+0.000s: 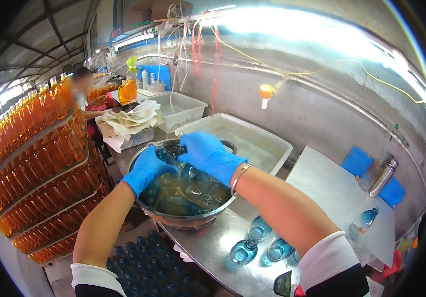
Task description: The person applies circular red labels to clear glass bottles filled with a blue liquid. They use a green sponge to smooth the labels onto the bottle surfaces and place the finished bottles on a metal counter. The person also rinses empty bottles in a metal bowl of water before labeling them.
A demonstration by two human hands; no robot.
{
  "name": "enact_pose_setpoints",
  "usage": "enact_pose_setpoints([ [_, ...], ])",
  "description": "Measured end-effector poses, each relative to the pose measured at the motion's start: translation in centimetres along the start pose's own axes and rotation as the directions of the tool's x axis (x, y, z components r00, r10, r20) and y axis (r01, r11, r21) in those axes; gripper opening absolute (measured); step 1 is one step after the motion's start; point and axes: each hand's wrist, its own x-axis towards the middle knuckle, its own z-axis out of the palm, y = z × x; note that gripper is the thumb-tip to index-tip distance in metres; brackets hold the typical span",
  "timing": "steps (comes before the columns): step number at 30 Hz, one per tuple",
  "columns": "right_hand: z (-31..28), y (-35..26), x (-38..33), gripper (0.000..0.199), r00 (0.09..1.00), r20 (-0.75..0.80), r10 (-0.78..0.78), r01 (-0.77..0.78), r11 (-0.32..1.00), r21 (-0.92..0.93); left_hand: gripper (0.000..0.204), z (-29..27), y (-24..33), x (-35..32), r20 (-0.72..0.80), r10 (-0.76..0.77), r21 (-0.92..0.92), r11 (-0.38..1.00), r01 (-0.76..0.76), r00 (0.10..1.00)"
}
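A round metal basin point(176, 219) of water stands on the steel table, with several blue glass bottles point(177, 205) lying in it. Over its far left side, my left hand point(146, 172), in a blue glove, is closed around a clear bluish glass bottle point(166, 155), thumb along its side. My right hand point(212, 152), gloved in blue too, is above the basin beside that bottle. Its fingers are curled in toward the bottle, and whatever they grip is hidden. A metal bangle point(239, 179) circles my right wrist.
Behind the basin stands a white plastic tub point(272, 143). Blue bottles point(243, 251) stand on the steel table at right, near a flask point(383, 175). Dark bottles point(146, 262) are packed below the table. Stacked amber bottles point(30, 163) rise at left, by a person point(78, 91).
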Motion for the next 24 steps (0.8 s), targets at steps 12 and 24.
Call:
enact_pose_setpoints([
  [12,0.9,0.1,-0.3,0.03,0.961,-0.268,0.074,-0.019,0.979,0.203,0.065,-0.8,2.9,-1.6,-0.209,-0.12,-0.003,0.992,0.122,0.97],
  [24,3.2,-0.9,-4.0,0.014,0.834,-0.546,-0.08,0.368,0.818,0.443,0.051,-0.8,4.7,-5.2,-0.13,-0.041,-0.17,0.985,0.018,0.991],
])
